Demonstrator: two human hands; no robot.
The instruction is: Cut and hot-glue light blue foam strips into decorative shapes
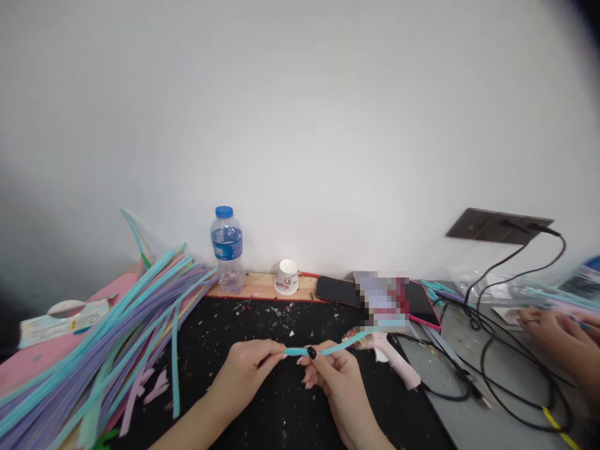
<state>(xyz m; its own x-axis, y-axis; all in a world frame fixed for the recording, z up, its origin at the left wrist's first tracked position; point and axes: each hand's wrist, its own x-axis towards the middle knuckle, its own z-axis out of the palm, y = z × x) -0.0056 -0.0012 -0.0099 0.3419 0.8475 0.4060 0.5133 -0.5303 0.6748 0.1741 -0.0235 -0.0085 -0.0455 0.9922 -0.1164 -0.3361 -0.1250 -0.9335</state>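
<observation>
A turquoise pipe cleaner [344,343] stretches between my two hands above the black work mat [262,412]. My left hand [246,365] pinches its left end between thumb and fingertips. A short way along, my right hand [341,380] grips the same stem with the thumb, which has a dark nail, pressed on top. From there the free end runs up to the right, passing over the nozzle end of a pale pink hot glue gun [398,364] that lies on the mat.
Bundled pipe cleaners [135,312] cover the left side. Along the wall stand a water bottle [227,250] and a paper cup [287,278]; a phone [338,291] lies beside them. Black cables [492,350] loop across the grey surface at right, near another person's hand [557,334].
</observation>
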